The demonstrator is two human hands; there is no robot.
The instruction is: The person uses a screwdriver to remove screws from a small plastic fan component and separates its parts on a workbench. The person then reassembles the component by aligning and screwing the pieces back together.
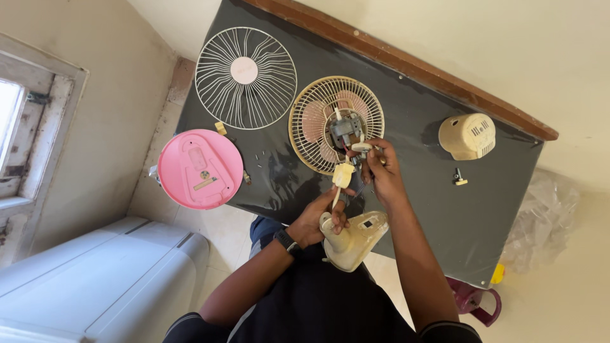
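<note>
My left hand [319, 217] grips the cream stand neck [353, 238] of a taken-apart table fan at the table's near edge. My right hand [379, 166] holds a small part at the fan's motor [346, 130], which sits in the cream rear grille [308, 124] with pink blades behind it. A pale yellow piece [343, 174] hangs between the two hands.
On the dark table cover [432, 190] lie a white front grille [245, 77], a pink round base [200, 168], a cream motor cover [467, 136], a small knob [459, 178] and loose screws [260, 155]. A white appliance [101, 279] stands at lower left, a maroon jug [473, 302] at right.
</note>
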